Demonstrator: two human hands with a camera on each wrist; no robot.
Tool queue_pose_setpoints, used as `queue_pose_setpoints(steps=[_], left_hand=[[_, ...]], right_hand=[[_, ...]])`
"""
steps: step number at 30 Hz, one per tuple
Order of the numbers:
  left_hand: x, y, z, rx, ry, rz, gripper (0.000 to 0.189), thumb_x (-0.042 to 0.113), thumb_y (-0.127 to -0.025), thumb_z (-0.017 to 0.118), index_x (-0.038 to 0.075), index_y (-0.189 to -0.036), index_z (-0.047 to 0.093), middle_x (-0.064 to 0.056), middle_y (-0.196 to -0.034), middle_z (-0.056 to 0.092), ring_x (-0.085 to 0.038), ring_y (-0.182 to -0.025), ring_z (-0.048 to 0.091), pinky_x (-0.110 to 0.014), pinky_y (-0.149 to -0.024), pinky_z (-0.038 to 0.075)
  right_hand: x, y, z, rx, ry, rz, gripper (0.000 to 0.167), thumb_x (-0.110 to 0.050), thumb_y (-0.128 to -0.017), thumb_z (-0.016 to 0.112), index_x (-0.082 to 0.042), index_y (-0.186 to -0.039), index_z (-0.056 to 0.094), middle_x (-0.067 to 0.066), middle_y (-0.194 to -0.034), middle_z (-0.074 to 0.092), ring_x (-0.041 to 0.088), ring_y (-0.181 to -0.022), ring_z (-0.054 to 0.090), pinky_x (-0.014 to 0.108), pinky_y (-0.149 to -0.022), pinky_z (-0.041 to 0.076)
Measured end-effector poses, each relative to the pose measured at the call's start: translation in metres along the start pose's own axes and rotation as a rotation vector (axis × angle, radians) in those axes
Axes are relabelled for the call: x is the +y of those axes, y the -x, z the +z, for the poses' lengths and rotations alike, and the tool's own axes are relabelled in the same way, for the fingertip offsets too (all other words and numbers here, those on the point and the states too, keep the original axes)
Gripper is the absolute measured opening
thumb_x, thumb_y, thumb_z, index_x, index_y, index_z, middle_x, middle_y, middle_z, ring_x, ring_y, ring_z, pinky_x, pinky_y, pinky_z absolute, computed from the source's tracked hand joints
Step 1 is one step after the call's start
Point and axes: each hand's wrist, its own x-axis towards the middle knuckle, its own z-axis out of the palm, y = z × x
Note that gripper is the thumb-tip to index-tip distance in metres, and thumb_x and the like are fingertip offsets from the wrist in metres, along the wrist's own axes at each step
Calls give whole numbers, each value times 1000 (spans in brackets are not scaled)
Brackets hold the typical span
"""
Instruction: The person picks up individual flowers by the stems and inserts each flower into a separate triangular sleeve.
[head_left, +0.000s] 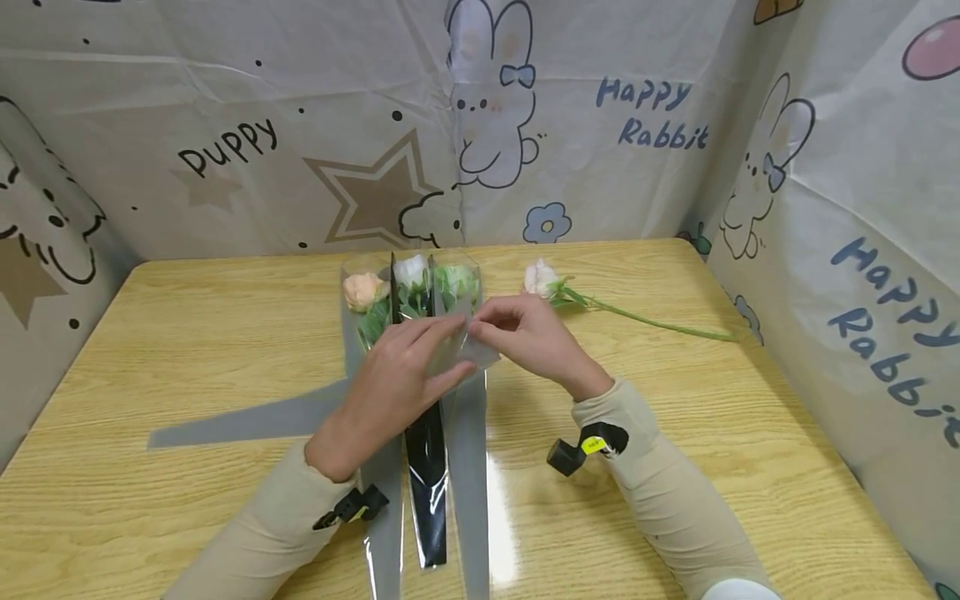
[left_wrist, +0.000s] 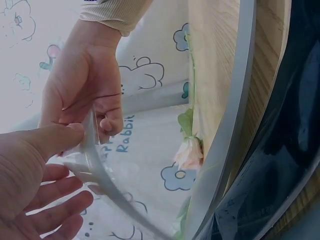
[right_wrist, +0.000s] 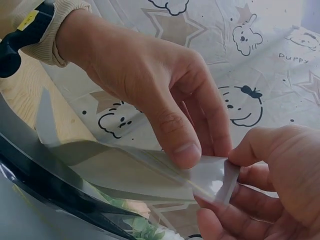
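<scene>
A translucent grey flower sleeve (right_wrist: 130, 172) lies crosswise, its wide end raised between both hands and its narrow tip out to the left. My right hand (head_left: 536, 337) pinches the wide end's edge. My left hand (head_left: 401, 375) holds the sleeve close by, its thumb on one face and its other fingers around the far side. Beneath lie three sleeved flowers side by side: a peach rose (head_left: 364, 292), a white flower (head_left: 412, 272) in a black sleeve (head_left: 427, 467), and a green flower (head_left: 456, 285). The hands cover the middle of these sleeves.
A loose pale pink rose (head_left: 542, 279) with a long green stem lies at the back right of the wooden table (head_left: 637, 467). Behind and to the right stands a printed cloth (head_left: 585, 50) with cartoon animals.
</scene>
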Motion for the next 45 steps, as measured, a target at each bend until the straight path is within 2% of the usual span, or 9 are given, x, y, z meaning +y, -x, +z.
queue_pose_setpoints(steps=[12, 18, 22, 34, 45], left_hand=[[-1, 0, 1, 14, 20, -6, 46, 28, -89, 83, 3, -126, 71, -13, -117, 77, -27, -106, 75, -47, -97, 60], [-3, -1, -2, 46, 50, -39, 49, 25, -88, 84, 1, -128, 69, -16, -121, 75, -32, -111, 74, -47, -97, 61], [-3, -1, -2, 31, 72, -58, 51, 26, -89, 83, 2, -131, 68, -16, -125, 75, -32, -114, 73, -48, -98, 61], [-4, 0, 1, 45, 70, -20, 44, 24, -90, 82, 2, -126, 72, -15, -118, 77, -29, -106, 75, -48, -94, 61], [-2, 0, -1, 39, 64, -30, 42, 24, -90, 81, 3, -125, 72, -14, -116, 78, -28, -103, 76, -48, -95, 61]], right_hand=[[-1, 0, -1, -18, 9, -5, 13, -17, -99, 70, -8, -99, 79, 10, -96, 78, 15, -78, 71, 26, -69, 57], [-3, 1, -2, -31, 36, 12, 11, -16, -97, 71, -9, -95, 79, 8, -91, 77, 15, -75, 68, 25, -67, 55], [-2, 1, -2, -60, 43, 12, 10, -16, -98, 71, -10, -95, 79, 6, -91, 77, 15, -74, 67, 25, -65, 54], [-1, 2, -3, -100, 49, -6, 10, -19, -98, 71, -14, -94, 79, 3, -91, 77, 14, -74, 67, 25, -63, 51], [-2, 2, -3, -93, 61, -15, 11, -19, -98, 72, -11, -94, 79, 5, -91, 76, 14, -74, 67, 24, -64, 52]])
